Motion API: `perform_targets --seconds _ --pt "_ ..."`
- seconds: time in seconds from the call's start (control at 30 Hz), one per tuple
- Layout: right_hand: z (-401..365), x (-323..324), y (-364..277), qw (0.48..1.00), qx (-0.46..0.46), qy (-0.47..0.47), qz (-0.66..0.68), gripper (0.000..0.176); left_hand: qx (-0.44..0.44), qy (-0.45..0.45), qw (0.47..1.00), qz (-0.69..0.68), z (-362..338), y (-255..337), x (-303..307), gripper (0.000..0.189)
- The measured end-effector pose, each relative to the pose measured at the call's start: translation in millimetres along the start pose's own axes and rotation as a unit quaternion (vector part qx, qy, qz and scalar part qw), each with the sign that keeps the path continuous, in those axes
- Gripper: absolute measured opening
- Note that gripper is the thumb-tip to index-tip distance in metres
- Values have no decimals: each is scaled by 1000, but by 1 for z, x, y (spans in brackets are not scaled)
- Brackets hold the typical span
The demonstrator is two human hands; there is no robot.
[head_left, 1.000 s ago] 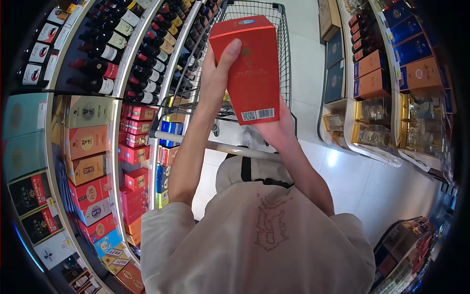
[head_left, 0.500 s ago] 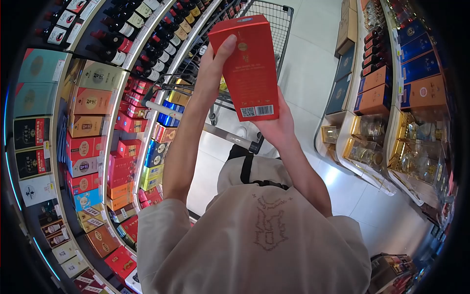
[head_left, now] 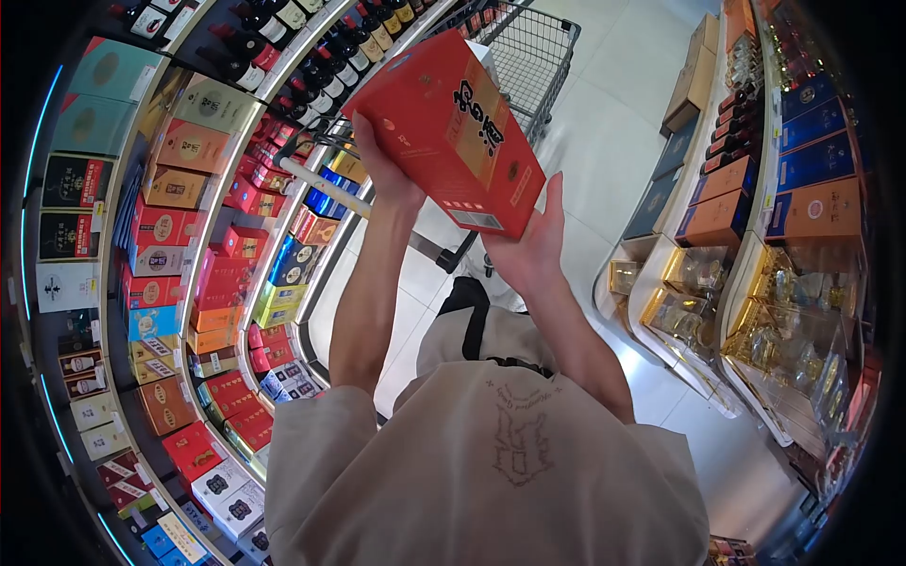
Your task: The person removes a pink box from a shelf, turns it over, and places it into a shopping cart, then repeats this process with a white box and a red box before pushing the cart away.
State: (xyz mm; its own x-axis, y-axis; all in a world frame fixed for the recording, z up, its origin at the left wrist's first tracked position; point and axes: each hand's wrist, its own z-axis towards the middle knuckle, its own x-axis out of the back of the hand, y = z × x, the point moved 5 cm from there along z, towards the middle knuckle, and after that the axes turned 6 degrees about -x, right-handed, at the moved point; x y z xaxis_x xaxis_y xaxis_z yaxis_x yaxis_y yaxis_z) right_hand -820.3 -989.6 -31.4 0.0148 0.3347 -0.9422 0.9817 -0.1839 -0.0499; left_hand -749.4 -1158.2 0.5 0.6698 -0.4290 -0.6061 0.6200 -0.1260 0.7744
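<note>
A tall red box (head_left: 444, 132) with black characters on an orange panel is held tilted in front of me, its top leaning left. My left hand (head_left: 385, 170) grips its left side, with the fingers partly hidden behind the box. Under the lower right end, my right hand (head_left: 530, 236) supports the box on its palm, thumb pointing up beside the corner. Just beyond the box stands a wire shopping cart (head_left: 533, 47), with its handle (head_left: 354, 200) below and left of the box.
Shelves of boxed goods (head_left: 165, 226) and dark wine bottles (head_left: 326, 71) curve along the left. At the right are shelves with orange boxes (head_left: 715, 217), blue boxes (head_left: 810, 137) and clear-and-gold packages (head_left: 684, 316). Tiled floor (head_left: 604, 123) lies between them.
The red box has turned from its printed barcode side to show the face with large black characters, and it leans further left. My left hand has moved left and lower on it.
</note>
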Motion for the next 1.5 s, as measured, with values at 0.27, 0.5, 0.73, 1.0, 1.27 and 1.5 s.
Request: perform_targets --seconds 0.27,0.5,0.73,1.0,1.27,1.5 --pt "13 14 -3 999 -24 -2 33 58 -14 -23 1000 -12 3 5 -6 89" --pt "10 8 -3 997 -50 2 51 48 2 -32 990 -134 12 2 -3 91" --pt "21 0 -1 997 -65 -41 25 59 42 -21 999 8 6 28 -31 74" --pt "45 -28 15 994 -107 -29 -18 63 64 -31 995 76 15 55 -54 73" --pt "79 -41 38 991 -121 -41 -31 61 66 -39 990 117 49 70 -32 68" --pt "110 -40 45 986 -162 -7 -29 62 119 15 992 49 78 58 6 57"
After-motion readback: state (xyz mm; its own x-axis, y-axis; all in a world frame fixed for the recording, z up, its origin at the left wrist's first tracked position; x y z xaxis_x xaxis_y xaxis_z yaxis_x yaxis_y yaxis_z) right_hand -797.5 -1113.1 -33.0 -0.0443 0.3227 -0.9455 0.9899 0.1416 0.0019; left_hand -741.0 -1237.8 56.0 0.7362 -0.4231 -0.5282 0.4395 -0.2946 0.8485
